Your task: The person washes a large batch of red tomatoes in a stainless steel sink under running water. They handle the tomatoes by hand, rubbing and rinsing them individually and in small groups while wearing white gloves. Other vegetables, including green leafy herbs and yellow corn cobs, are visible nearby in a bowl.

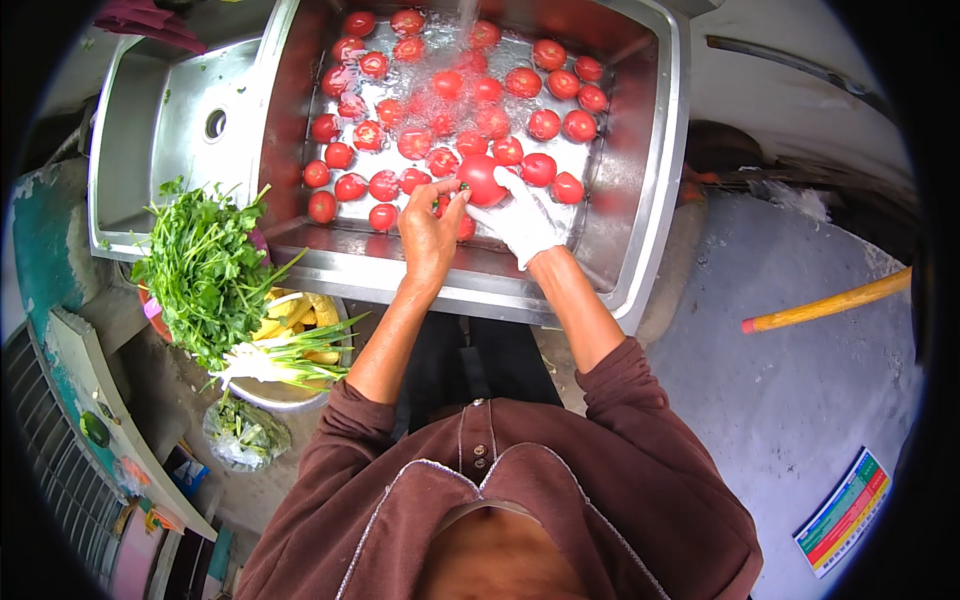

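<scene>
My right hand (523,219), in a white glove, holds a large red tomato (482,181) above the near part of a stainless steel sink basin (630,150). Bare and wet, my left hand (432,229) pinches with thumb and forefinger at the small green stem end on the tomato's left side. Many more tomatoes (350,187) float or lie in the water around and beyond both hands. A stream of water (466,22) falls into the basin at the far side and churns the surface, which blurs the tomatoes there.
To the left is a smaller sink basin (216,82) with a drain. Cilantro (202,262), scallions (277,361) and corn (322,309) stand by the sink's near left edge, above a plastic bag of greens (245,433). A wooden stick (832,301) lies at right on a grey surface (720,420).
</scene>
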`<state>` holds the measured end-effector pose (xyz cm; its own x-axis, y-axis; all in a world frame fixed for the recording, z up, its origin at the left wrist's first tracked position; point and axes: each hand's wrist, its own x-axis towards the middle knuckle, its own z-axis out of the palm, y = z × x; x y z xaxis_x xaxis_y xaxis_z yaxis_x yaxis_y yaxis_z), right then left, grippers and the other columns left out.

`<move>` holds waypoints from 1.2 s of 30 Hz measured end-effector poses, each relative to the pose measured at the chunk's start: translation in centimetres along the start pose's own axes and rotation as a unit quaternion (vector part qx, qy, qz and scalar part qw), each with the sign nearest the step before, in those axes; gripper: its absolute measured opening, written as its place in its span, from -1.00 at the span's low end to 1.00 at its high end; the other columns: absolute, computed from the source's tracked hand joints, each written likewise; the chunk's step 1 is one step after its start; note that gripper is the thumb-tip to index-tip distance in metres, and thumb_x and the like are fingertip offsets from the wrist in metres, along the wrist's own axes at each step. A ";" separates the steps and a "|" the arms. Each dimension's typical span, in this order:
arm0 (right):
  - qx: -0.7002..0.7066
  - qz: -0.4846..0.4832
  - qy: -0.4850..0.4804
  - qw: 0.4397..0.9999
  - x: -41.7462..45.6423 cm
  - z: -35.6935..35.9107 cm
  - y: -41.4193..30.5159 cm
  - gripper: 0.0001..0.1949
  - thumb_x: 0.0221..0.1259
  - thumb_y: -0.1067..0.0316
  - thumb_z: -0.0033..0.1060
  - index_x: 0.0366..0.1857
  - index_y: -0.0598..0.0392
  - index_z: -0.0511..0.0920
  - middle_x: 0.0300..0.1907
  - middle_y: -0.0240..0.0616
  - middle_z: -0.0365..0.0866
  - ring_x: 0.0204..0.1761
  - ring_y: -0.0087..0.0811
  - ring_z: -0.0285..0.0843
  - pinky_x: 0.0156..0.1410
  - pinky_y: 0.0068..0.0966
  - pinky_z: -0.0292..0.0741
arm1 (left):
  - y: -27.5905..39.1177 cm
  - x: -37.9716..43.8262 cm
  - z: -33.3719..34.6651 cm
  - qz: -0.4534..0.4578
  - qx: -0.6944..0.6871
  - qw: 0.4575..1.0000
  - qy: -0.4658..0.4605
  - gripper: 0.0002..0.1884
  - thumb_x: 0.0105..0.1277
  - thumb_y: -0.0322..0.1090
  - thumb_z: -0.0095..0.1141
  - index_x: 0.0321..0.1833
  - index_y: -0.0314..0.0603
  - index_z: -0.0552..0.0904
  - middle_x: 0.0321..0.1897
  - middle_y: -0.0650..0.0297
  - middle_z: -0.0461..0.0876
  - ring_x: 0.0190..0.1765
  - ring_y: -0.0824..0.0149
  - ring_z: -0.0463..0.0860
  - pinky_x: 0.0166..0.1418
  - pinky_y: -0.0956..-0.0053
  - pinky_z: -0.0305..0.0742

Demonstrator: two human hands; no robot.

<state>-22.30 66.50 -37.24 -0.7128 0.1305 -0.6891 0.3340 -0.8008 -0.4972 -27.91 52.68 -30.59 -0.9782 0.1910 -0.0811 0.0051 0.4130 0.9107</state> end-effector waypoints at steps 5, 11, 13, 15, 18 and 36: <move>-0.135 -0.084 0.006 0.987 0.6 -0.1 0.4 -0.43 0.32 0.37 0.29 0.37 0.24 0.31 0.33 -0.06 0.39 0.33 -0.22 0.43 0.28 -0.32 0.64 | -0.4 0.4 -0.2 0.017 0.023 0.999 0.016 -0.85 0.20 -0.47 0.40 -0.18 -0.31 0.77 -0.33 0.06 0.72 -0.30 0.18 0.72 -0.18 0.37 0.56; -0.123 -0.168 -0.004 0.978 1.7 -1.0 1.3 -0.48 0.33 0.35 0.29 0.32 0.26 0.38 0.24 -0.08 0.47 0.22 -0.17 0.55 0.13 -0.23 0.74 | 0.2 0.8 -0.4 -0.054 -0.023 0.998 -0.011 -0.87 0.23 -0.47 0.37 -0.19 -0.35 0.76 -0.33 0.03 0.73 -0.30 0.15 0.74 -0.19 0.35 0.58; 0.010 -0.085 0.031 0.996 -0.8 3.0 -1.1 -0.49 0.33 0.34 0.29 0.31 0.27 0.39 0.21 -0.10 0.49 0.15 -0.19 0.61 0.11 -0.26 0.75 | -0.1 0.9 -0.8 -0.022 0.018 1.000 0.001 -0.87 0.23 -0.46 0.38 -0.21 -0.36 0.76 -0.37 0.07 0.75 -0.33 0.29 0.72 -0.20 0.42 0.57; -0.040 -0.094 0.043 0.994 -1.1 3.7 -1.6 -0.47 0.32 0.33 0.31 0.31 0.28 0.38 0.19 -0.10 0.51 0.11 -0.20 0.64 0.10 -0.28 0.75 | -0.1 1.0 -0.7 0.005 0.045 0.999 0.010 -0.87 0.23 -0.46 0.37 -0.23 -0.37 0.75 -0.40 0.09 0.75 -0.34 0.37 0.71 -0.20 0.45 0.57; -0.108 -0.104 0.057 0.987 -0.9 4.3 -1.4 -0.45 0.30 0.31 0.33 0.32 0.29 0.38 0.21 -0.08 0.50 0.14 -0.20 0.62 0.10 -0.30 0.75 | -0.9 1.1 -0.6 0.015 0.075 0.997 0.027 -0.89 0.23 -0.47 0.34 -0.27 -0.39 0.72 -0.43 0.11 0.74 -0.35 0.40 0.70 -0.22 0.45 0.57; -0.104 0.013 0.026 0.994 5.8 2.7 -0.7 -0.44 0.32 0.29 0.30 0.37 0.18 0.39 0.24 -0.18 0.50 0.26 -0.23 0.47 0.26 -0.32 0.55 | -3.6 3.1 -7.8 -0.273 -0.509 0.816 -0.009 -0.90 0.41 -0.47 0.18 -0.09 -0.31 0.65 -0.16 0.17 0.70 -0.17 0.37 0.67 -0.09 0.52 0.57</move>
<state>-28.33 66.25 -39.40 -0.6713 0.1450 -0.7269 0.4768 -0.6663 -0.5733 -32.61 44.87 -31.00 -0.7736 0.2429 -0.5852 -0.6148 -0.5114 0.6004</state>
